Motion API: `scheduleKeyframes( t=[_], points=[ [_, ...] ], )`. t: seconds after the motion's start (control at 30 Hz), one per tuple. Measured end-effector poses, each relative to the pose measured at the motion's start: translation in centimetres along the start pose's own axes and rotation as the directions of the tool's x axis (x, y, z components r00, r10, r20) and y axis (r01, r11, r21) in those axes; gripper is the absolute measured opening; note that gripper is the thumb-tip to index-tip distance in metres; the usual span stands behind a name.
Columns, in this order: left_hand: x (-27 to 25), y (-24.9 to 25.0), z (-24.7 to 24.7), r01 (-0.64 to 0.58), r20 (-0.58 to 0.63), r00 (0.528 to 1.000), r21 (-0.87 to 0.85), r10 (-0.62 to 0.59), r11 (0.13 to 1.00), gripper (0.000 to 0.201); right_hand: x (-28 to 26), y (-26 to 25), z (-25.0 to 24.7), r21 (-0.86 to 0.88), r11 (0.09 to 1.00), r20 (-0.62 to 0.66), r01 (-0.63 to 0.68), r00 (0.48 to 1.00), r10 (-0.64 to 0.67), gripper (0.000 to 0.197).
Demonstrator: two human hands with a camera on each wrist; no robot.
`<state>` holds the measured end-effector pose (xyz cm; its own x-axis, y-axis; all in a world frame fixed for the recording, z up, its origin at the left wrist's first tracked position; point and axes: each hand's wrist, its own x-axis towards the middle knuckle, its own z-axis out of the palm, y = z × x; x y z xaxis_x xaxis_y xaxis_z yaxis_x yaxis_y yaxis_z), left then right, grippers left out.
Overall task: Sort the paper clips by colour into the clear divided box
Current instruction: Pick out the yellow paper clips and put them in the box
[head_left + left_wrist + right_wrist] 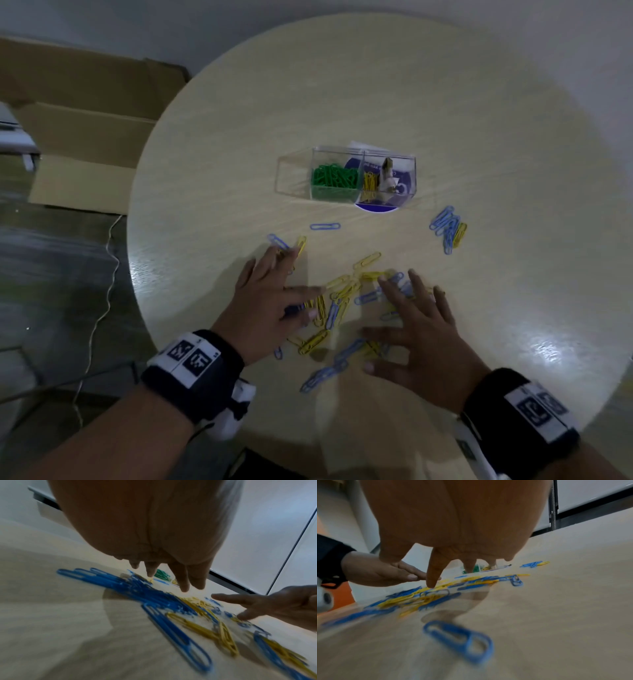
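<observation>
A mixed heap of blue and yellow paper clips (342,301) lies on the round table (376,96), between my two hands. My left hand (270,301) hovers flat over the heap's left side, fingers spread and straight (183,580). To the right, my right hand (414,325) spreads flat too, its fingertips touching clips (433,582). Neither hand holds a clip. Farther back stands the clear divided box (346,178): green clips (334,180) fill its middle cell, and a few yellow clips (369,185) lie in a cell to the right. Its left cell (291,171) looks empty.
A small bunch of blue clips with one yellow (448,228) lies to the right of the box. Single blue clips (324,226) and a yellow one (301,244) lie nearer. A blue-and-white disc (376,205) sits under the box. Cardboard boxes (85,130) stand beyond the table's left edge.
</observation>
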<state>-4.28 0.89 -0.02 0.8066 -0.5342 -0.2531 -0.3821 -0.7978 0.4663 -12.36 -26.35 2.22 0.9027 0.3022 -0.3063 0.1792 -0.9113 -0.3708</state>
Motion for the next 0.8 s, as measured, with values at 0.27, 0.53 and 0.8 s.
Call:
scheduleKeyframes(
  t=[0.27,0.53,0.8],
  points=[
    [2.6,-0.3,-2.7,0.197,-0.380,0.912,0.074,-0.155,0.978,0.023,8.6,1.5,-2.6,0.015,0.999,-0.138,0.044,0.989,-0.042,0.049],
    [7.4,0.0,-4.1,0.197,-0.167,0.973,0.229,-0.161,0.953,0.013,10.3,1.3,-2.9,0.003,0.997,-0.076,-0.073,0.994,0.073,0.016],
    [6.6,-0.5,-4.9,0.049,-0.090,0.995,0.033,-0.046,0.998,0.007,9.7,0.5,-3.3,0.165,0.982,-0.060,-0.089,0.993,0.100,0.010]
  ],
)
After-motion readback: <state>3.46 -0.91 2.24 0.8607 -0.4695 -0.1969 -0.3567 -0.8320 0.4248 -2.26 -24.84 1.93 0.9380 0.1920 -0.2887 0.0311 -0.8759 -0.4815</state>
